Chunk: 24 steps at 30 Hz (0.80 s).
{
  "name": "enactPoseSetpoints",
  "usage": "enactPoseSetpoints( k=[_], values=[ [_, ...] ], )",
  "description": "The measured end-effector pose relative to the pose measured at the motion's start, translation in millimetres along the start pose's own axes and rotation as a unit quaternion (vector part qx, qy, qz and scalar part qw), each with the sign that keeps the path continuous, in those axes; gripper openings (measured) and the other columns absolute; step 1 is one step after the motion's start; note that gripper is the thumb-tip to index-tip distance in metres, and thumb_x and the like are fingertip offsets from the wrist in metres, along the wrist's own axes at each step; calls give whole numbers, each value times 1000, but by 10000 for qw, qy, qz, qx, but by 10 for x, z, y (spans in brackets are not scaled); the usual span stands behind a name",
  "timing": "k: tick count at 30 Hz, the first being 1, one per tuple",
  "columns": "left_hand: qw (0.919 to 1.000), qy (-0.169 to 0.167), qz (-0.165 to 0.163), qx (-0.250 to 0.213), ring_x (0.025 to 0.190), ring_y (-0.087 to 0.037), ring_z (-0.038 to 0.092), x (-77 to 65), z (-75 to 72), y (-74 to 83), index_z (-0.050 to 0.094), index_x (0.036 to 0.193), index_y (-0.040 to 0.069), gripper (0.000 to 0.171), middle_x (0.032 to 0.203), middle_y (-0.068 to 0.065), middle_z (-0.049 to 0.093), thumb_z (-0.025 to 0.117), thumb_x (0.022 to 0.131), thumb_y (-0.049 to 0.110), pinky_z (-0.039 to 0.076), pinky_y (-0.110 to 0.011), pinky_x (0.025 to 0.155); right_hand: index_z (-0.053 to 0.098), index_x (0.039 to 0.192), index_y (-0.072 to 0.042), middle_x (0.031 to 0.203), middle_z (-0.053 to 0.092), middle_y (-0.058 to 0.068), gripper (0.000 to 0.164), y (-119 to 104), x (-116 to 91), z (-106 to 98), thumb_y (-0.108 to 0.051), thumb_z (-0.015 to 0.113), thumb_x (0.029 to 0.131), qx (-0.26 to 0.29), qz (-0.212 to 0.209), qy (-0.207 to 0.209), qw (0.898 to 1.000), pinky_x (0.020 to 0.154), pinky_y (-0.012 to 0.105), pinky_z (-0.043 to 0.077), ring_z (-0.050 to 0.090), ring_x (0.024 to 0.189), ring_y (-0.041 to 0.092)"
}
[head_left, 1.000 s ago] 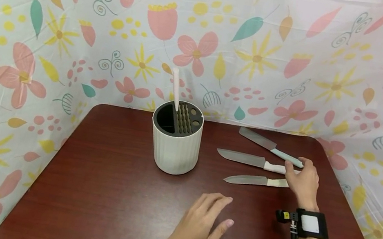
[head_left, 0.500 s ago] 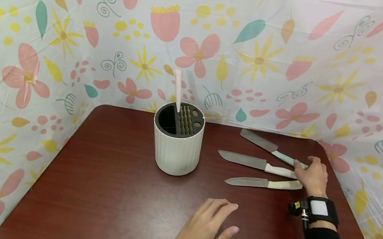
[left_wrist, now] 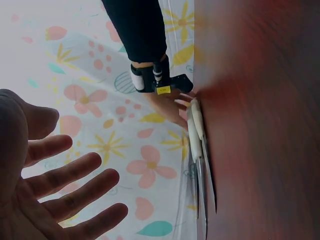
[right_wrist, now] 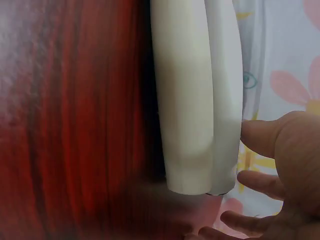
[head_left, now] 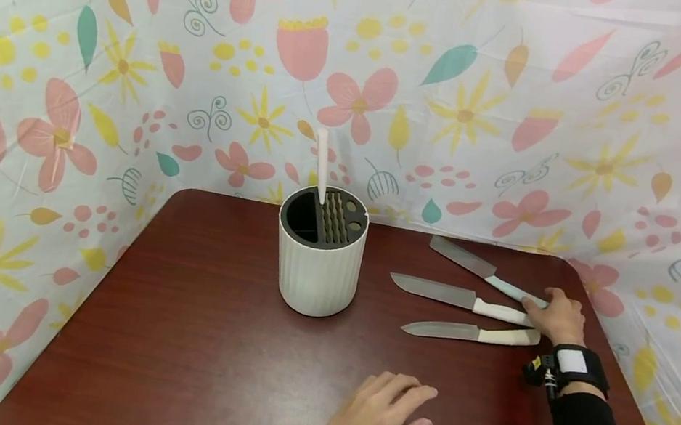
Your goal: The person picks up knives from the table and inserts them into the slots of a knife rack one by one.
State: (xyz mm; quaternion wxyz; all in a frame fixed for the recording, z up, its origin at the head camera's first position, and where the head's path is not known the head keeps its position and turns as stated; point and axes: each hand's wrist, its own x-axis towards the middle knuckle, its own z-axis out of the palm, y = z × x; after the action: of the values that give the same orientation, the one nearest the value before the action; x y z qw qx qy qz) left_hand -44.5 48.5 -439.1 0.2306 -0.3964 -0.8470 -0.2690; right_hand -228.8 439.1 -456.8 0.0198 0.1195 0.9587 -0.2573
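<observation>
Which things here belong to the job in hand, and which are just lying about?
Likely the job: far knife, at the right hand; middle knife; near knife; holder.

Merely around: table, floral cloth, wristband.

Dark reddish-brown wood-grain bench (head_left: 179, 320) with rounded far corners. A white ribbed knife holder (head_left: 318, 281) stands on it; to its right, blades pointing left, lie a pale-blue-handled cleaver (head_left: 464, 257) farthest, a white-handled knife (head_left: 437, 290) in the middle, a cream-handled knife (head_left: 445, 329) nearest.
</observation>
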Motion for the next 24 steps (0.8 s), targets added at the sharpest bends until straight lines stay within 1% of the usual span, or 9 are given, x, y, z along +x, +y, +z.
enactPoseSetpoints(
  k=[2, 5, 9, 12, 15, 19, 24],
  values=[
    [9999, -47, 102, 36, 99, -8, 65, 0, 13, 10, 61, 131, 18, 31, 117, 5, 66, 59, 102, 30, 52, -23, 84, 29, 149, 15, 140, 26, 53, 77, 27, 17, 13, -45, 47, 103, -59, -74, -28, 10000, 99, 78, 27, 20, 128, 74],
    [9996, -155, 235, 53, 98, -8, 64, 0, 32, 27, 62, 129, 19, 29, 116, 6, 66, 59, 102, 29, 51, -21, 82, 34, 147, 13, 136, 33, 50, 74, 66, 43, 34, -45, 48, 103, -216, -224, -9, 9995, 95, 76, 32, 28, 123, 71],
    [9989, -282, 361, 113, 94, -5, 64, -8, 49, 44, 64, 121, 20, 21, 109, 9, 66, 59, 102, 26, 50, -17, 79, 39, 146, 9, 135, 38, 46, 71, 97, 74, 46, -46, 51, 103, -357, -324, -60, 9988, 87, 75, 37, 35, 117, 69],
    [9981, -299, 500, 189, 89, -2, 62, -9, 53, 47, 65, 115, 21, 15, 103, 12, 65, 56, 104, 26, 47, -12, 76, 41, 145, 8, 137, 39, 45, 71, 121, 115, 45, -48, 52, 102, -409, -358, -113, 9985, 85, 75, 36, 34, 118, 71],
    [9972, -396, 597, 223, 88, 0, 60, -15, 51, 53, 64, 113, 23, 16, 103, 14, 63, 50, 106, 28, 44, -10, 77, 43, 144, 7, 138, 39, 44, 72, 160, 172, 37, -51, 52, 102, -489, -446, -211, 9976, 85, 77, 35, 31, 120, 73],
    [9950, -707, 647, 284, 89, 1, 58, -33, 52, 68, 63, 114, 24, 18, 104, 15, 62, 47, 108, 30, 40, -7, 76, 43, 144, 6, 137, 36, 46, 73, 242, 257, 19, -52, 54, 100, -666, -593, -381, 9953, 84, 77, 37, 28, 120, 74],
    [9905, -1205, 615, 260, 91, 1, 59, -56, 70, 88, 63, 116, 26, 22, 105, 16, 64, 43, 109, 33, 37, -7, 74, 48, 140, 7, 134, 43, 45, 68, 342, 332, -33, -46, 60, 99, -847, -1048, -484, 9897, 87, 72, 39, 39, 115, 68]
  ],
)
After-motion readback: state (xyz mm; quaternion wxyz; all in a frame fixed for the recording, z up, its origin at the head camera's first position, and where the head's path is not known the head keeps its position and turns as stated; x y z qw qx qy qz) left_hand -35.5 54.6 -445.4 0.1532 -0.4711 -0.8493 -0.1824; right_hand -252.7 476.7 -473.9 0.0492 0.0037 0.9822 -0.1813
